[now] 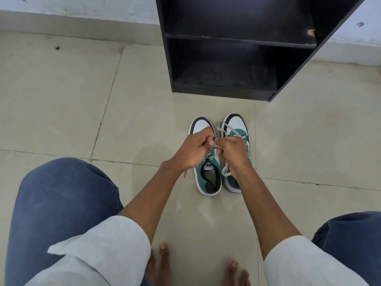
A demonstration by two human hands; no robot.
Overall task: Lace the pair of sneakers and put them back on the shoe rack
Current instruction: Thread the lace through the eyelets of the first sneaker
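My left hand [193, 148] covers the left sneaker's [208, 178] eyelets; my right hand [232, 150] hides the right sneaker's [237, 129] middle. Shoe rack [237, 48] top runs out of frame. Tongue label unreadable.

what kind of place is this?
Probably a home entryway or room corner: a black shoe rack against a whitewashed wall, beige tiled floor, sneakers in front, and the person is barefoot.
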